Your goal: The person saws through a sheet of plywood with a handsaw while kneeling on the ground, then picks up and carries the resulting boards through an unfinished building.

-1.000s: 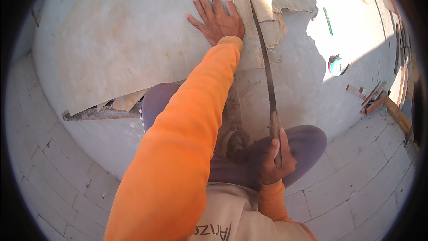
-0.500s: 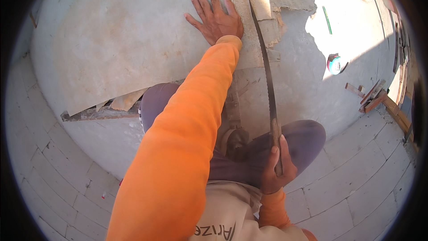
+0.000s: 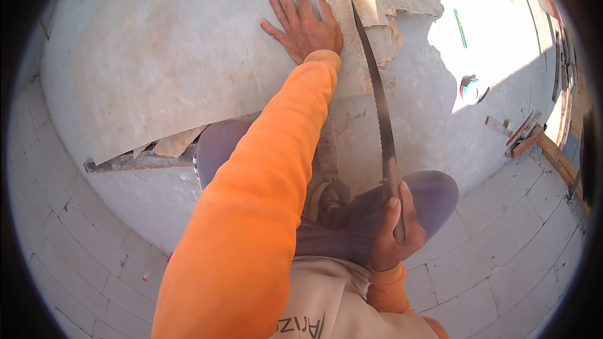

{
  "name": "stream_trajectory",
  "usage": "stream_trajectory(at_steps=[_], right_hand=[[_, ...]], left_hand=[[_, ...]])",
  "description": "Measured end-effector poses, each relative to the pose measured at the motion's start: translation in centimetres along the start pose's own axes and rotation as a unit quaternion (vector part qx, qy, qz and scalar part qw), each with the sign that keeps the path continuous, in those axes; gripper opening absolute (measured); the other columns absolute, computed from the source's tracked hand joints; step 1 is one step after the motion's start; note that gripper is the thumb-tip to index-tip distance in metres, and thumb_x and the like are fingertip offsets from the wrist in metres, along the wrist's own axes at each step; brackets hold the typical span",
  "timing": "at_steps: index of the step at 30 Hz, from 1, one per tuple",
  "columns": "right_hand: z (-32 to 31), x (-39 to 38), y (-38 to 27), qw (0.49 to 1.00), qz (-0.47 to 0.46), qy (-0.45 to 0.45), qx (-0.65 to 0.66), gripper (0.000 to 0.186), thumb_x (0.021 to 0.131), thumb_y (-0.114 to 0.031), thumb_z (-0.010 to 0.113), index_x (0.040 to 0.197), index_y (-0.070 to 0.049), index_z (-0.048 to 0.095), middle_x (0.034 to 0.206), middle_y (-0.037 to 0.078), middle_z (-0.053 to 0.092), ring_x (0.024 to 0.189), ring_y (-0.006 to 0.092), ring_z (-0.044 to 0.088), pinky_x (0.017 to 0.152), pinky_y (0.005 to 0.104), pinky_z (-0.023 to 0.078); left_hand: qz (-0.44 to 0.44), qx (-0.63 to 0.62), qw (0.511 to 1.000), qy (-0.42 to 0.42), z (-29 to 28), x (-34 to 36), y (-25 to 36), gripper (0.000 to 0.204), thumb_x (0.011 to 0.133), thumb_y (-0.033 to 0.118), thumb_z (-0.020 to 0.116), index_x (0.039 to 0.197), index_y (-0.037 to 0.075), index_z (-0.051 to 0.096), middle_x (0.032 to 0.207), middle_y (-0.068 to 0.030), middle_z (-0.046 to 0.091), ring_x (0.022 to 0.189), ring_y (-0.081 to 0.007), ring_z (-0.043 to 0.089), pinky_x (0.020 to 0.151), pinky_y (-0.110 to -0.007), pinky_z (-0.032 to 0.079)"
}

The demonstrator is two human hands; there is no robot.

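Observation:
My left hand (image 3: 308, 28) lies flat, fingers spread, on a large pale sheet of board (image 3: 169, 56). In my right hand (image 3: 397, 229) is the wooden handle of a handsaw (image 3: 379, 97), gripped near my bent right knee. The long dark blade runs away from me along the sheet's right edge, its teeth showing on the left side. Its far end meets the board near the top of the view. Ragged strips of board (image 3: 380, 41) lie just right of the blade.
A green pencil-like stick (image 3: 460, 28) and a round tape measure (image 3: 469, 90) lie to the right. Beyond them are wooden pieces (image 3: 524, 138) and planks by a block wall (image 3: 490, 270). Broken scraps (image 3: 176, 143) sit under the sheet's near edge.
The saw and my right hand have shifted slightly to the right and a little farther from me. My left hand stays in place on the board.

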State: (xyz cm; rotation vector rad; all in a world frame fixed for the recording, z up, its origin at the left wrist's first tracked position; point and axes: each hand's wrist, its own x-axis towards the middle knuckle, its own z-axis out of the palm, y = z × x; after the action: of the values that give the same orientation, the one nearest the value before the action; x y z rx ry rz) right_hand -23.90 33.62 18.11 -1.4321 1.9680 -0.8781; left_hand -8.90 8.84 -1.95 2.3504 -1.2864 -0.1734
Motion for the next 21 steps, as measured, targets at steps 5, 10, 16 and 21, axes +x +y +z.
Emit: stream_trajectory(at_steps=[5, 10, 16, 21], right_hand=[[7.8, 12.4, -0.5, 1.0, 0.008, 0.0, 0.024, 0.03, 0.096, 0.0, 0.067, 0.125, 0.005, 0.071, 0.101, 0.021, 0.079, 0.085, 0.0181, 0.077, 0.075, 0.0279, 0.057], [2.6, 2.6, -0.7, 0.998, 0.049, -0.028, -0.001, 0.031, 0.095, 0.003, 0.066, 0.126, 0.008, 0.07, 0.107, 0.024, 0.077, 0.092, 0.0208, 0.078, 0.08, 0.0284, 0.059], [3.6, 3.7, -1.0, 1.0, 0.011, -0.009, -0.018, 0.031, 0.096, 0.004, 0.065, 0.126, 0.009, 0.069, 0.103, 0.023, 0.078, 0.086, 0.0168, 0.076, 0.078, 0.0268, 0.058], [7.8, 10.6, 0.7, 0.999, 0.031, 0.006, 0.042, 0.031, 0.095, 0.0, 0.069, 0.126, 0.003, 0.071, 0.092, 0.021, 0.078, 0.078, 0.0122, 0.074, 0.069, 0.0258, 0.055]], left_hand=[[0.007, -0.023, 1.0, -0.011, 0.9, -0.8, 2.0, 0.058, 0.108, 0.044, 0.04, 0.157, 0.013, 0.045, 0.17, -0.0116, 0.029, 0.159, -0.0253, 0.02, 0.128, -0.061, 0.006], [0.0, -0.01, 1.0, 0.009, 0.4, 0.4, -0.4, 0.058, 0.108, 0.044, 0.04, 0.156, 0.012, 0.046, 0.169, -0.0118, 0.03, 0.159, -0.026, 0.021, 0.127, -0.061, 0.006], [0.01, -0.016, 0.999, 0.039, 0.7, 0.3, 0.1, 0.057, 0.107, 0.044, 0.044, 0.152, 0.011, 0.051, 0.168, -0.0112, 0.034, 0.159, -0.0255, 0.023, 0.127, -0.06, 0.007], [0.011, -0.018, 1.0, -0.019, 1.2, -1.6, 1.2, 0.057, 0.108, 0.043, 0.041, 0.156, 0.011, 0.046, 0.169, -0.0133, 0.03, 0.159, -0.0267, 0.02, 0.126, -0.064, 0.007]])
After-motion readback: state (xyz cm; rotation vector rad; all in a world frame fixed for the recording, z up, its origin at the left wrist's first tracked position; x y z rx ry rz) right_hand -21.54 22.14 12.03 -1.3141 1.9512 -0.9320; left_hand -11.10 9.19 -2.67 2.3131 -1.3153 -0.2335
